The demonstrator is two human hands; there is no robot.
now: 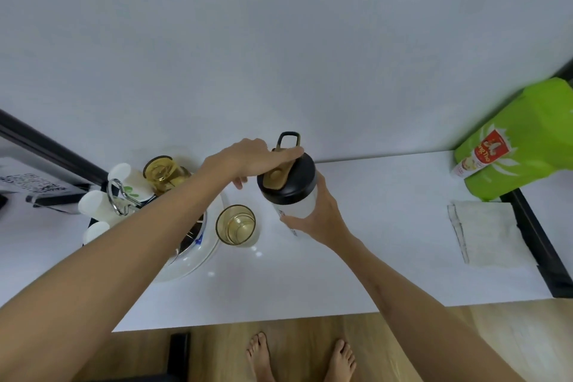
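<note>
Shaker bottle (296,206), with a frosted body and a black lid (299,183), is held slightly tilted just above the middle of a long white table (387,242) that stands against a pale wall. At the table's far right end a large bright green bag (521,139) with a red label stands upright. Near it a folded white paper towel (486,232) lies flat. On the left a white plate (189,267) sits partly hidden under the left forearm. Behind it are several white cups (93,205) and an amber glass (164,174).

The right hand (316,217) wraps the bottle's body from the right, with its thumb across the front and its fingers curled behind. The left hand (248,158) reaches in from the left, its fingers stretched out and laid flat on the tan flip cap (276,175) on top of the lid. A second amber glass (235,225) stands on the table just left of the bottle, not touching it. A dark loop handle (290,139) sticks up from the far side of the lid. Bare feet (260,353) show on the wooden floor (310,338) below.
</note>
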